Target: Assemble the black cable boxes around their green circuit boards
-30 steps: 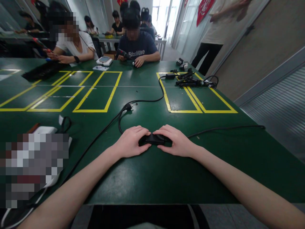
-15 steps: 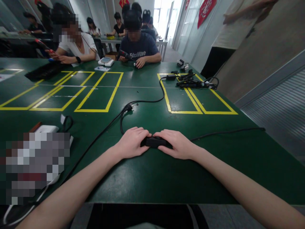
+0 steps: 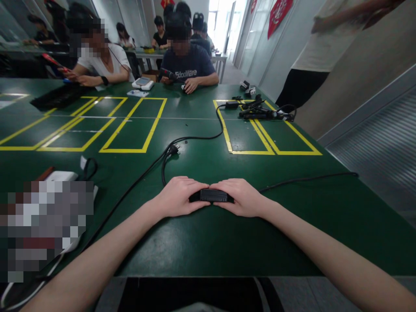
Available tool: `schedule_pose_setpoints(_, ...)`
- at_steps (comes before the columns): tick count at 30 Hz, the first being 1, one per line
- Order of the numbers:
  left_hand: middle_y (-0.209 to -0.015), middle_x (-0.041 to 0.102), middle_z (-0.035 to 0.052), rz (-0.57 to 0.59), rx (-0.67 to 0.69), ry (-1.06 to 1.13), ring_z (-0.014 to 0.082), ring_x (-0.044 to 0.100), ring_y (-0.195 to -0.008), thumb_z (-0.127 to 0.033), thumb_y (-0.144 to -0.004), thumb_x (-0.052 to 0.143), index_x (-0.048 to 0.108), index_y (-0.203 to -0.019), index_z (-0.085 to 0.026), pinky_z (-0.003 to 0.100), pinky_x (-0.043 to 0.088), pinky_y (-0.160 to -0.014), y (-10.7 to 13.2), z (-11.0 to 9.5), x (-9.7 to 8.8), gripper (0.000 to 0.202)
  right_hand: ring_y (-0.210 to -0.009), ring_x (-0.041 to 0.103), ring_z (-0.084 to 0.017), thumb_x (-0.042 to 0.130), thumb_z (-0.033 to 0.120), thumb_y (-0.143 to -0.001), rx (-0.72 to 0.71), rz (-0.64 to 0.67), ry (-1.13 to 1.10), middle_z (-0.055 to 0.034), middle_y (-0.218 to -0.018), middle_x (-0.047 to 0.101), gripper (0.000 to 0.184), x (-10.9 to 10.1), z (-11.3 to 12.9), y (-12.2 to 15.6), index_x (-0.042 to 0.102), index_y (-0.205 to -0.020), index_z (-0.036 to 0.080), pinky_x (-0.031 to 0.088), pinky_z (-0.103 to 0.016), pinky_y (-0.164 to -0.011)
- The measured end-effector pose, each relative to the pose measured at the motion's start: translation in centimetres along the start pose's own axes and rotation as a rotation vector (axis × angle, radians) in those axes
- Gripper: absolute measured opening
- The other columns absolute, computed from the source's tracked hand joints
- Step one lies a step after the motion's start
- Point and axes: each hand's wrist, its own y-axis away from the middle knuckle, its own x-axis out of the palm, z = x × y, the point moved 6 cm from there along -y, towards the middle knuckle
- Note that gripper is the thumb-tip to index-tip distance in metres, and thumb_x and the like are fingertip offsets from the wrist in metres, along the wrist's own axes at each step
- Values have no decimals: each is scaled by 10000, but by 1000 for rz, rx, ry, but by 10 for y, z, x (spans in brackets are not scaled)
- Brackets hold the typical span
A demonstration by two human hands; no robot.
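Between my two hands is a black power adapter (image 3: 213, 195), a small box with its narrow face toward me, low over the green table (image 3: 169, 251). My left hand (image 3: 182, 196) grips its left end, thumb and fingers along the edges. At the right end, my right hand (image 3: 238, 197) holds it the same way, and the fingertips of both hands nearly meet. One black cable (image 3: 308, 178) runs out from behind my right hand to the right. Another comes from behind my left hand up to a black plug (image 3: 173, 150) lying on the table.
A long black cable (image 3: 136, 184) crosses the table to another adapter (image 3: 232, 105) beside a heap of black cables (image 3: 260, 112). Yellow tape (image 3: 123, 151) marks rectangles. At left lie a blurred-out object (image 3: 48, 216) and a white cord. Two people sit across; one stands at right.
The adapter has turned slightly in my hands, so its ribbed narrow face shows more squarely. My fingers have shifted a little along it, and the view has moved slightly.
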Motion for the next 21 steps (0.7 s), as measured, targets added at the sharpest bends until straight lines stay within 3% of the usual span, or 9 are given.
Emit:
schedule_pose_setpoints(7,-855,756,50,14,6,-27,209,719,-782,-445,-995,636,722,-1086,-182,323,516,-739,1,1,2,291,-946,754,-256,654,403,-986,3,-2,31,-117,-1097,792,339,1,1,0,689,-1246,190,564,-378,-836)
schedule_pose_setpoints(13,-961,771,66,-37,53,-24,215,708,-864,-432,-991,644,718,-1105,-169,331,533,-785,0,-1,0,297,-835,733,-246,606,428,-1021,-25,-22,96,-119,-969,785,338,-1,5,-1,700,-1202,159,538,-358,-753)
schedule_pose_setpoints(21,-965,760,100,-41,67,-38,237,677,-914,-443,-1015,594,727,-1092,-160,358,573,-806,0,-4,0,322,-805,704,-242,587,434,-1028,-82,-89,144,-113,-913,761,349,0,5,2,692,-1212,157,527,-349,-703)
